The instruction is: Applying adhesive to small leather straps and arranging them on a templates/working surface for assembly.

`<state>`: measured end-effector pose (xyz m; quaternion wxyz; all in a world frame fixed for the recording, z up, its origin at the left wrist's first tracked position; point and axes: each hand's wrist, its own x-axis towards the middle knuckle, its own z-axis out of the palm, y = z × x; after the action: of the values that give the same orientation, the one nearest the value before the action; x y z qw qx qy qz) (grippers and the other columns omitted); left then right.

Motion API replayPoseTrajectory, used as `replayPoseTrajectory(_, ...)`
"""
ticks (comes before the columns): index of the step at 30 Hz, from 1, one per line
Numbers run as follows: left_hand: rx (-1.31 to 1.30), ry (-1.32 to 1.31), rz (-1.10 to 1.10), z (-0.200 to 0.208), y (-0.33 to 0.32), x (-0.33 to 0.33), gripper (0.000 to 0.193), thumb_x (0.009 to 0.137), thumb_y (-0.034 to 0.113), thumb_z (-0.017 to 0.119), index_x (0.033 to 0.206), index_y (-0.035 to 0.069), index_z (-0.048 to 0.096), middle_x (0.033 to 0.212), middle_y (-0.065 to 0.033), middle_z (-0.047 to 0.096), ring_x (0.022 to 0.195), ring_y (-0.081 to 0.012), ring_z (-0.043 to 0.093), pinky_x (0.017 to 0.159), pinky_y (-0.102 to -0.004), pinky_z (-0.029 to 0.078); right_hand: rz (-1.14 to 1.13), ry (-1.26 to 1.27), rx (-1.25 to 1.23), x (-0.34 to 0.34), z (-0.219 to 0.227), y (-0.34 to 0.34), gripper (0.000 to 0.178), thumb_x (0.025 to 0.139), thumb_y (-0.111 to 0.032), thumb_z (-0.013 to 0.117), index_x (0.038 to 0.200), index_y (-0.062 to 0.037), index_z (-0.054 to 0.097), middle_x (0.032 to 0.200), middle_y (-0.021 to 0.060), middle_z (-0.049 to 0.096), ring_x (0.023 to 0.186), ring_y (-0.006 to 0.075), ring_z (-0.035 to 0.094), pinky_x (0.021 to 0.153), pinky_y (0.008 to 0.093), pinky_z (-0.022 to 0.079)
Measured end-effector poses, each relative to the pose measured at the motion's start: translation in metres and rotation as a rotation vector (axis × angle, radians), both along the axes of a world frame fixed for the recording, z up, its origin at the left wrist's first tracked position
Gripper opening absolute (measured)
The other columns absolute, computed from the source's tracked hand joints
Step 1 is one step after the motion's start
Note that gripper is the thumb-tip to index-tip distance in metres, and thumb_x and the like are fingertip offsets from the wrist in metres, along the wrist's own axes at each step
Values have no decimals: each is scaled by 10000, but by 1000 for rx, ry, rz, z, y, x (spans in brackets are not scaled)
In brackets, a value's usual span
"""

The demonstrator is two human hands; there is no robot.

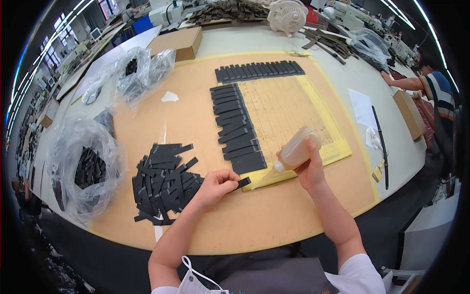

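Note:
My left hand (219, 186) pinches a short black strip (244, 183) by one end, its other end pointing toward the nozzle. In my right hand (311, 169) is a tilted squeeze bottle (297, 149) of pale amber liquid, its thin tip pointing down and left beside the strip. Under both lies a yellow taped board (284, 110) with ruled lines. A column of black strips (237, 127) covers its left side, and a row of black strips (259, 71) runs along the far edge. Left of my left hand spreads a loose pile of black strips (164, 183).
Clear plastic bags (88, 169) with dark strips stand at the left. A cardboard box (176, 43) and a fan (288, 17) sit farther back. At the right lie a paper sheet (362, 107) and a black rod (381, 147); another person (433, 93) works beyond.

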<state>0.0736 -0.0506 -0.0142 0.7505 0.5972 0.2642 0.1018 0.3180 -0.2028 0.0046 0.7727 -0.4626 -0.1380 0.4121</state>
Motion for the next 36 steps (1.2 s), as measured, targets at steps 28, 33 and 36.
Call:
replayPoseTrajectory(28,60,-416,-86,1,4,-9,145,990,165,591,998,21,589,1037,-142,688,1025,-211,623,970,-375,466,-34,100,82,-4,24,-3,709,854,-657,655,1263,-116,446,1061,145,639,981,319,688,790,451,586)
replayPoseTrajectory(33,138,-463,-111,6,7,-6,172,990,170,611,1032,4,597,1052,-113,661,982,-166,622,928,-315,474,-71,-69,57,3,22,-4,777,843,-675,661,1295,-86,434,1084,143,637,1029,320,683,823,441,584)
replayPoseTrajectory(36,153,-480,-127,5,6,-6,147,984,128,611,1029,-12,604,1055,-117,652,970,-167,626,915,-313,484,-121,-116,27,4,10,-4,784,849,-682,652,1301,-77,438,1097,146,636,1042,321,680,878,433,569)
